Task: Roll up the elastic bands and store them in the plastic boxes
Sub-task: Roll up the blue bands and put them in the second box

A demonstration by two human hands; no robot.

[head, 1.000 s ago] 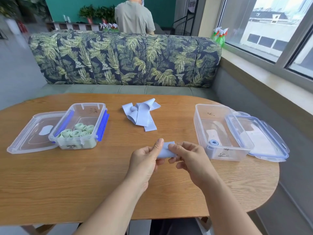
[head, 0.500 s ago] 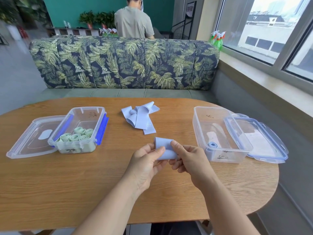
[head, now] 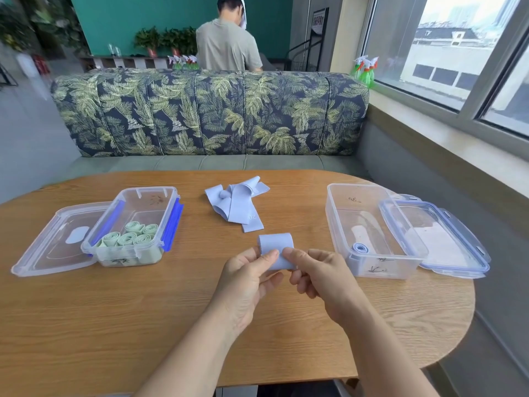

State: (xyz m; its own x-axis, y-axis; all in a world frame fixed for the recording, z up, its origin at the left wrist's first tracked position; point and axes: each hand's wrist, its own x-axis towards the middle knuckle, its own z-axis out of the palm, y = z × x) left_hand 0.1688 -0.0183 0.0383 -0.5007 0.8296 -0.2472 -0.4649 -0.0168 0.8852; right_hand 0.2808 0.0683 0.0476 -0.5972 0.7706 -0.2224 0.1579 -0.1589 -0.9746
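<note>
Both hands hold one pale blue elastic band [head: 276, 247] above the table's middle. My left hand [head: 246, 279] pinches its lower left edge and my right hand [head: 317, 273] pinches its lower right edge; the band's upper part stands up in a loop. A loose pile of blue bands [head: 237, 204] lies farther back. The right plastic box [head: 369, 224] holds one rolled blue band [head: 360, 248]. The left plastic box [head: 134, 224] holds several rolled green bands [head: 128, 237].
Each box has its lid beside it: a clear lid [head: 54, 242] at the far left and a blue-rimmed lid [head: 440, 239] leaning on the right box. The round wooden table [head: 143, 325] ends at right. A leaf-patterned sofa [head: 209, 113] stands behind, with a person [head: 226, 41] beyond it.
The blue band has come up out of my fingers: one second ago only a small part showed between the hands, now a tall loop stands above them. The view has tilted down slightly.
</note>
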